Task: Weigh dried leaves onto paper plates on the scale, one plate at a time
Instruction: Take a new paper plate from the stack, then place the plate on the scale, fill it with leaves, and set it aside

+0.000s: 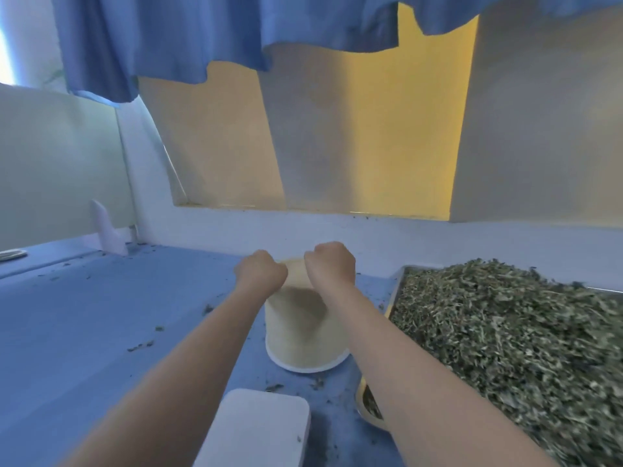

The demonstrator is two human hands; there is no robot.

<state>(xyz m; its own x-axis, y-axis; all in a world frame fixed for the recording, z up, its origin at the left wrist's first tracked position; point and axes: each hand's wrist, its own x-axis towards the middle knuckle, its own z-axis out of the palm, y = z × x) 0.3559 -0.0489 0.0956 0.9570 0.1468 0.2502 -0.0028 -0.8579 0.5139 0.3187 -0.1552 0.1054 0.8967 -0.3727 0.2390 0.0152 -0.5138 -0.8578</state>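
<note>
Both hands grip the top of the plate stack [305, 335], which stands upright on the bench [101, 332]: left hand [261, 273] on its left edge, right hand [332, 264] on its right. The scale [256, 429] lies just nearer than the stack, empty; the leaves [505, 332] are right of it.

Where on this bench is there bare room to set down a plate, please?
The blue bench left of the stack of paper plates and the white scale is open, with only scattered leaf bits. The right side is crowded: the tray of dried leaves fills it. Both hands, left hand and right hand, grip the stack's top.
</note>
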